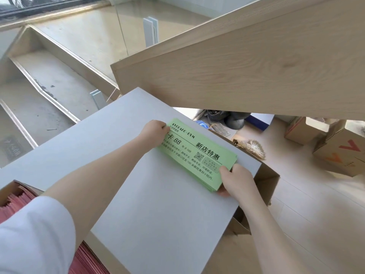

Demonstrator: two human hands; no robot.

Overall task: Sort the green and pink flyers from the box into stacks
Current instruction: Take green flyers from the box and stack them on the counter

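Note:
A stack of green flyers [199, 155] with black print lies near the far right corner of a grey board [158, 204]. My left hand [153, 133] grips the stack's far left end, thumb on top. At the near right end my right hand [236, 180] pinches the stack, thumb on top and fingers underneath. Pink flyers [15, 202] lie in a cardboard box [7, 186] at the lower left, partly hidden by my left arm and sleeve. More pink flyers [87, 260] show under the board's near edge.
The grey board rests over an open cardboard box [266, 180]. A wooden stair slab [246, 62] overhangs the far side. Cardboard boxes [339, 151], a straw brush [250, 148] and dark bags lie on the floor at the right. Steps descend on the left.

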